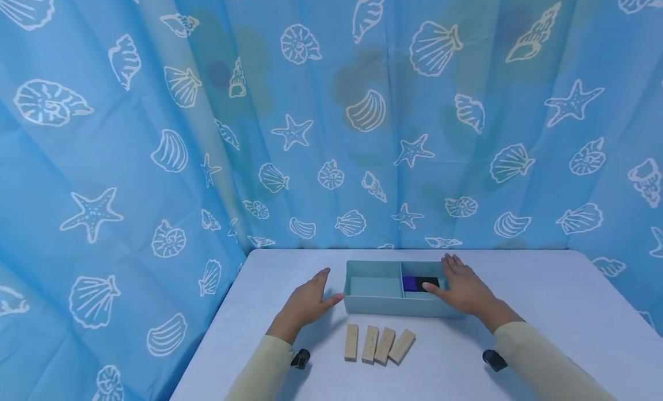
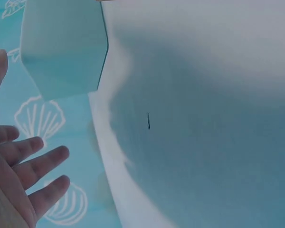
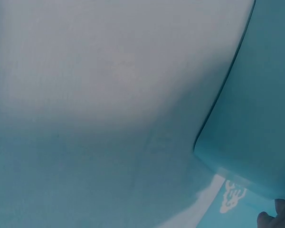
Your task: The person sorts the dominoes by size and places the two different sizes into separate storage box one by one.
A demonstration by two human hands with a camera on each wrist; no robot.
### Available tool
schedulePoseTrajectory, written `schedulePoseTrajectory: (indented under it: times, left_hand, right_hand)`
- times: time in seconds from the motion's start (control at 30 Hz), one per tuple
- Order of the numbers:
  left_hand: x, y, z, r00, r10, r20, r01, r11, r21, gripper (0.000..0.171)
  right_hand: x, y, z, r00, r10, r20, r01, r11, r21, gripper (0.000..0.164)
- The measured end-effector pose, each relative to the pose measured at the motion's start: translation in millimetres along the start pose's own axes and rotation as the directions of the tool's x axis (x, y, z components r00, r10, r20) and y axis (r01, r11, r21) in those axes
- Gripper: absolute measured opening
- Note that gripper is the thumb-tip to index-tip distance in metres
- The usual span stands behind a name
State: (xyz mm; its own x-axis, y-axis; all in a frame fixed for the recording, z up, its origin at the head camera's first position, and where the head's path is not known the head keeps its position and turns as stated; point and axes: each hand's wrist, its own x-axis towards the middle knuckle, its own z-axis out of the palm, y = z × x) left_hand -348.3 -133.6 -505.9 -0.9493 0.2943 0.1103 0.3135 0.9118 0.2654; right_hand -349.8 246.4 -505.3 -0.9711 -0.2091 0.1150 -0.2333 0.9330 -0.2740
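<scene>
Two bare hands at the ends of one pale blue-green, rectangular, open-topped tray, probably plastic, which sits on the white-covered bench with its long side to the person. One divider, two compartments. Right-hand compartment holds a purple rectangular piece and a black rectangular piece side by side; material unclear.

Left hand: fingers extended, thumb spread away, nothing in the grasp. Thumb tip is right at the tray's near left corner — touching or just short, can't tell. Right hand: fingers laid out straight along the right end, thumb apart from them and over the compartment by the black piece; contact there can't be confirmed. Right wrist view only catches dark fingertips near the tray's far end.

Four pale wooden rectangular blocks lie in front of the tray, leftmost apart, the other three fanned close together.

Handling, my read: tray light, fairly stiff, smooth-walled so a bit slippery; thin walls may flex. Best hold is both short end walls, level — loose pieces could slide if tipped. Wooden blocks: light, rigid, decent friction, not fragile; pinch across the long sides at mid-length.
</scene>
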Motion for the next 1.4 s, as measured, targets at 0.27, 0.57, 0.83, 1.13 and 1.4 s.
schedulePoseTrajectory:
  times: [0.27,0.57,0.83,1.13,1.4]
  left_hand:
    - [-11.0,-7.6,5.3,0.998,-0.061,-0.010,0.060,0.997,-0.054,0.091]
    - [-21.2,-2.7,4.2,0.990,-0.099,0.100,0.109,0.989,-0.096,0.090]
    - [-42.6,3.8,6.1,0.962,-0.080,0.262,0.134,0.971,-0.198,0.078]
    - [-44.8,10.4,19.6,0.955,-0.075,0.288,0.165,0.939,-0.302,0.073]
    - [-40.2,17.6,22.0,0.953,-0.046,0.300,0.149,0.931,-0.333,0.075]
  right_hand:
    - [9.4,8.7,7.7,0.999,0.034,0.017,-0.035,0.999,0.038,0.114]
    - [10.3,8.5,12.6,1.000,0.010,-0.019,-0.010,1.000,-0.017,0.115]
    - [4.7,0.8,13.6,1.000,0.000,-0.005,-0.001,1.000,-0.026,0.113]
    - [1.7,8.0,12.5,1.000,0.001,-0.011,-0.001,0.999,-0.036,0.111]
    - [6.6,14.0,15.3,1.000,-0.015,-0.011,0.015,1.000,0.000,0.111]
